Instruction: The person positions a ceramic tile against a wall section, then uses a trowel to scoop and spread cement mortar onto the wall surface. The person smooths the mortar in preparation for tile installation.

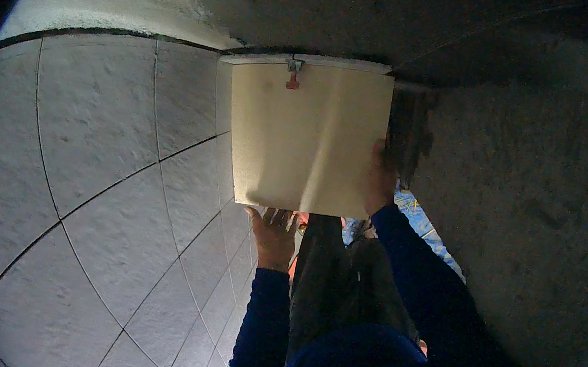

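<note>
Beige tile point(308, 133) could be skewed by uneven pressure: left hand point(274, 240) spread at bottom edge, right hand point(383, 178), grip unclear.

A cream panel point(307, 141) blocks the middle, with a red clip point(293, 79) in the way at its top edge. Open room lies to the left, over grey tiles point(96, 105). The left hand point(274, 239) takes up part of the lower edge; the right hand point(382, 180) obstructs the right edge. Between them, the lower edge is free, dark trousers point(321, 284) beyond.
</note>
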A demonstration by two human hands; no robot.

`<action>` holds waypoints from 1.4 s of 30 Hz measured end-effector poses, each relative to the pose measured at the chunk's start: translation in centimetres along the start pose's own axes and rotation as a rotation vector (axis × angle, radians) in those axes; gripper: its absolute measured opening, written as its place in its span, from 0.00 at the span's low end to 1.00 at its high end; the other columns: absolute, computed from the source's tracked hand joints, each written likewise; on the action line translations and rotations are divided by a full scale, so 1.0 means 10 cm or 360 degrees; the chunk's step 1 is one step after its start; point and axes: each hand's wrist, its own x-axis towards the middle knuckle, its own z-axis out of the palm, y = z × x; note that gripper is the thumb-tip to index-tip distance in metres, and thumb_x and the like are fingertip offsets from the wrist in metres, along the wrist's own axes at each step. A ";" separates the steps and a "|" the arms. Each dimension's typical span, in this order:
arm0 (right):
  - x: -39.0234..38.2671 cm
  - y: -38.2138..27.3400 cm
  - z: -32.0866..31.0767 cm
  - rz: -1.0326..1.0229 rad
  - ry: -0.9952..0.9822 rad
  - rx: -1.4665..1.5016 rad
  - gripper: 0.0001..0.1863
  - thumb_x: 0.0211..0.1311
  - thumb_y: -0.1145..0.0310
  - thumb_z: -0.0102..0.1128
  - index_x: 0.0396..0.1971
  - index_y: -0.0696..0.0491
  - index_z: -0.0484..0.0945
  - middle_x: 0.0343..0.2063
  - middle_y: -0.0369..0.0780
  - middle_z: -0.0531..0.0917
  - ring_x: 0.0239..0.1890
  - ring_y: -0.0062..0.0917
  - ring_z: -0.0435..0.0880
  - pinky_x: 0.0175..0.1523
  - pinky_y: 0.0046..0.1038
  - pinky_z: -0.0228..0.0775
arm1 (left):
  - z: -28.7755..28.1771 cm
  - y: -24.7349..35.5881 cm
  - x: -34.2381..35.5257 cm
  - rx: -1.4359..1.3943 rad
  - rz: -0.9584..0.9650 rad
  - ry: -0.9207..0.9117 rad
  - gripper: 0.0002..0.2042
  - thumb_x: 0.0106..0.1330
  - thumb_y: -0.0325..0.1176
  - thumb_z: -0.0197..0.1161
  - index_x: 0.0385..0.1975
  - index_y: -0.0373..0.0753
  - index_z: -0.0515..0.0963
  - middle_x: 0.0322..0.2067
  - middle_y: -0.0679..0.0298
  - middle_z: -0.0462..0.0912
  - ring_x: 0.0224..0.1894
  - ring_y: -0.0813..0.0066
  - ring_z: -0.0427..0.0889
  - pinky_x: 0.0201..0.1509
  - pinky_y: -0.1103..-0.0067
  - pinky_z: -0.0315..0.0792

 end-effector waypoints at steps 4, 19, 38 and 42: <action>-0.05 -0.03 0.01 -0.0459 0.0029 -0.1067 0.34 0.78 0.43 0.49 0.67 0.57 0.71 0.60 0.47 0.79 0.56 0.32 0.78 0.61 0.34 0.71 | 0.00 0.06 0.40 -0.0561 0.0003 -0.0518 0.49 0.65 0.76 0.51 0.75 0.40 0.61 0.75 0.58 0.60 0.76 0.56 0.57 0.79 0.57 0.53; 0.16 0.37 0.05 -0.0614 0.0248 -0.0419 0.36 0.80 0.41 0.40 0.60 0.62 0.75 0.51 0.51 0.84 0.53 0.47 0.82 0.62 0.39 0.71 | 0.07 0.07 0.72 -0.0575 0.0097 -0.0718 0.41 0.70 0.72 0.45 0.69 0.43 0.70 0.70 0.58 0.70 0.71 0.53 0.67 0.73 0.52 0.62; 0.16 0.40 -0.32 -0.0366 -0.0150 0.0428 0.32 0.80 0.47 0.49 0.73 0.50 0.62 0.65 0.39 0.73 0.62 0.28 0.72 0.67 0.34 0.65 | 0.53 0.13 0.24 -0.0386 0.0409 -0.0562 0.29 0.82 0.54 0.44 0.71 0.40 0.65 0.68 0.57 0.71 0.71 0.55 0.68 0.74 0.58 0.62; 0.06 0.48 -0.23 -0.0155 -0.0057 0.0546 0.33 0.76 0.53 0.54 0.74 0.50 0.61 0.71 0.41 0.66 0.70 0.35 0.66 0.72 0.38 0.60 | 0.50 0.14 0.34 -0.0562 0.0187 -0.0578 0.30 0.81 0.55 0.44 0.71 0.38 0.64 0.68 0.55 0.71 0.70 0.53 0.68 0.74 0.55 0.63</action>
